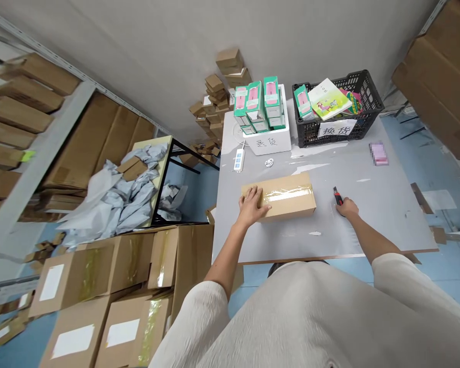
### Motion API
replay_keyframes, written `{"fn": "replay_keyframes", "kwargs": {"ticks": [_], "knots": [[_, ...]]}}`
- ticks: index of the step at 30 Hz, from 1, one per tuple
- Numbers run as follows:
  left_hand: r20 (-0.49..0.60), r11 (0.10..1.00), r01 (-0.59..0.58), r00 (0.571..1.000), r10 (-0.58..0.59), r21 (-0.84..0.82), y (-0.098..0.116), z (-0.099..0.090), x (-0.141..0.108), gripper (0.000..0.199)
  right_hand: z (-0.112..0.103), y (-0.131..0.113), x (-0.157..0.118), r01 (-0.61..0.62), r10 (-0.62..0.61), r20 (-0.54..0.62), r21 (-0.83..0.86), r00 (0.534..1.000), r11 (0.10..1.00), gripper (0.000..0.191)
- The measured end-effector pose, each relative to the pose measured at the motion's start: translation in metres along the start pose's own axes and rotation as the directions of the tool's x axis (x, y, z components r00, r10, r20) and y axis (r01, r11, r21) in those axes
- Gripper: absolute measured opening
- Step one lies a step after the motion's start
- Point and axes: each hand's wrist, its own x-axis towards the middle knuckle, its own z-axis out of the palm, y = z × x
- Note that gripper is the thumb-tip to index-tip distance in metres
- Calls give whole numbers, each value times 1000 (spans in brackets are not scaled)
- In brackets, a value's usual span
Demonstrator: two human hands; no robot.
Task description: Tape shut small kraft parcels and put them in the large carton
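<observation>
A long cardboard box (291, 200), closed with clear tape (287, 194) along its top, lies on the grey table (268, 243). My left hand (250, 207) rests on the box's left end, fingers spread over the top and thumb pointing right. To the right of the box, my right hand (347, 208) is closed around a red and black box cutter (338, 196), held low over the tabletop and pointing away from me. Whether its blade is out is too small to tell.
Behind the box stand a white bin (270, 144) of green and pink boxes and a black crate (302, 135) with booklets. A power strip (239, 160), crumpled scrap (269, 162) and purple item (378, 154) lie on the table. Large cartons (130, 301) are stacked at left.
</observation>
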Motion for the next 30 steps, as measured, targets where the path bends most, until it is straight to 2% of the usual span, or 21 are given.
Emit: {"fn": "replay_keyframes", "kwargs": {"ticks": [3, 6, 9, 12, 15, 17, 20, 23, 26, 28, 30], "knots": [[-23, 1000, -18, 1000, 18, 2, 3, 1, -2, 84, -23, -16, -6, -21, 24, -26, 115, 999, 993, 33], [-82, 999, -40, 996, 38, -27, 5, 5, -4, 93, -55, -41, -10, 117, -73, -142, 327, 987, 938, 22], [-147, 996, -62, 988, 51, -72, 4, 10, -4, 101, -89, -73, -19, 209, -137, -171, 534, 976, 819, 24], [-193, 988, -94, 979, 69, -126, -2, 13, -4, 89, -115, -108, -35, 311, -222, -218, 639, 950, 703, 24], [-252, 976, -114, 966, 64, -188, -15, 16, -8, 76, -131, -140, -60, 439, -357, -267, 661, 895, 609, 31], [-289, 967, -98, 957, 27, -233, -27, 18, -12, 73, -136, -157, -80, 534, -497, -252, 617, 830, 579, 38], [-302, 950, -58, 952, -40, -308, -45, 24, -16, 70, -139, -181, -113, 686, -684, -201, 453, 701, 570, 44], [-307, 929, -74, 951, -44, -364, -60, 31, -15, 68, -136, -203, -141, 808, -812, -123, 254, 571, 531, 42], [-303, 909, -122, 953, -5, -399, -71, 34, -11, 62, -129, -225, -161, 888, -891, -10, 94, 453, 450, 39], [-288, 895, -149, 957, 23, -421, -76, 32, -8, 58, -123, -239, -172, 914, -912, 73, 0, 404, 405, 38], [-278, 877, -172, 959, 46, -448, -79, 31, -4, 57, -116, -251, -180, 920, -910, 139, -94, 390, 380, 37]]}}
